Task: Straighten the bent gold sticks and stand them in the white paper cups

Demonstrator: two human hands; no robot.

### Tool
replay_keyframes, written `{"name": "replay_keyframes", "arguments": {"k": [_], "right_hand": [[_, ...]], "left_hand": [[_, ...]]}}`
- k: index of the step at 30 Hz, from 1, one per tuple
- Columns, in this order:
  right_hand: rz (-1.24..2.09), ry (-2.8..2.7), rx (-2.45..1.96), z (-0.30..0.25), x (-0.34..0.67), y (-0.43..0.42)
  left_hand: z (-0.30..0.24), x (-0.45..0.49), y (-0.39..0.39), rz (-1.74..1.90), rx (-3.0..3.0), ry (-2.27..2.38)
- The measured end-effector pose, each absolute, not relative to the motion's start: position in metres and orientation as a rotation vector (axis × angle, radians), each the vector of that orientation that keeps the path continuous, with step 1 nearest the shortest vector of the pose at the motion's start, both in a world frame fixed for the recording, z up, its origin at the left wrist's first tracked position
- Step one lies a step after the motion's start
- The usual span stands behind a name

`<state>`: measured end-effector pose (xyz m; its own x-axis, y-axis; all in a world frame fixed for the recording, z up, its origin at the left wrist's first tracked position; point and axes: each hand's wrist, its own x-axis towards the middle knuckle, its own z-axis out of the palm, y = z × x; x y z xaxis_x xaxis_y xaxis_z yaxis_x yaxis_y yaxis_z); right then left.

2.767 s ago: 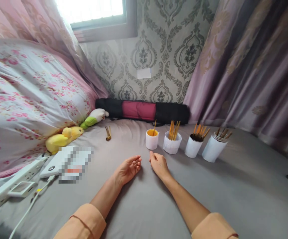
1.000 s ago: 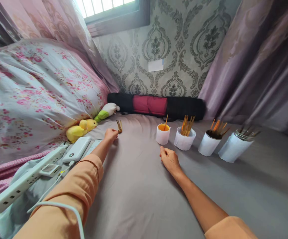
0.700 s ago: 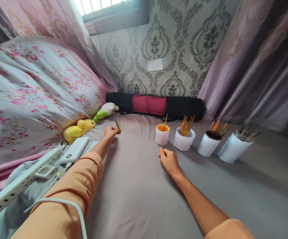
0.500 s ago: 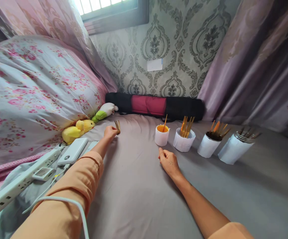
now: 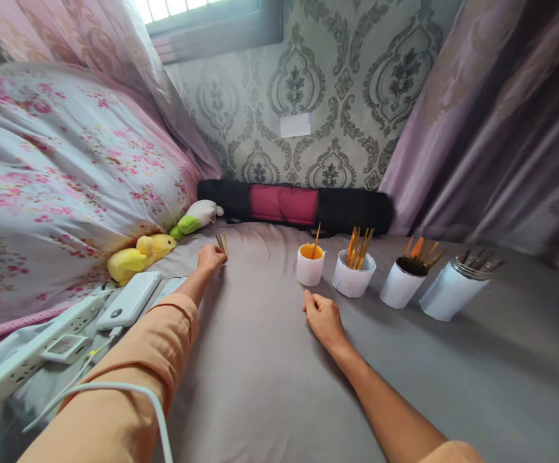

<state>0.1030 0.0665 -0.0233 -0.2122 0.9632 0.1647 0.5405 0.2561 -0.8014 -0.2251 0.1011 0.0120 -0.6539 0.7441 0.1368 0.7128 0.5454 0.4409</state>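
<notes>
My left hand, closed, pinches a small bundle of thin brownish-gold sticks, which point up beyond the fingertips. My right hand is curled just in front of a white-wrapped cup with an orange inside and one orange stick standing in it. Whatever its fingers hold, if anything, is hidden. To the right stand a wide white cup with several golden sticks, a white-wrapped cup with a dark inside holding orange and brown sticks, and a white-wrapped glass jar with dark sticks.
Grey sheet lies under everything. At left are a power strip, a white power bank, a phone and a white cable across my left sleeve. Plush toys and a long black-and-red bag lie behind.
The whole view has shifted slightly, with things appearing a little further left. My left hand still pinches the sticks, and my right hand stays curled in front of the orange-lined cup.
</notes>
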Motion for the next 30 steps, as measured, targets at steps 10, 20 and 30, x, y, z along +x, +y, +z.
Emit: {"name": "replay_keyframes", "arguments": {"k": [10,20,30], "right_hand": [[0.811,-1.862,-1.378,-0.0205,0.103,0.0656],[0.817,-1.84,-1.373,-0.021,0.1022,0.0661],[0.813,-1.855,-1.37,-0.0205,0.1024,0.0659]], "left_hand": [[0.0098,-0.2218,0.1051,0.684,1.244,2.743],[0.0082,-0.2215,0.1076,0.646,1.225,2.712],[0.0076,-0.2237,0.1072,0.695,1.18,2.693]]}}
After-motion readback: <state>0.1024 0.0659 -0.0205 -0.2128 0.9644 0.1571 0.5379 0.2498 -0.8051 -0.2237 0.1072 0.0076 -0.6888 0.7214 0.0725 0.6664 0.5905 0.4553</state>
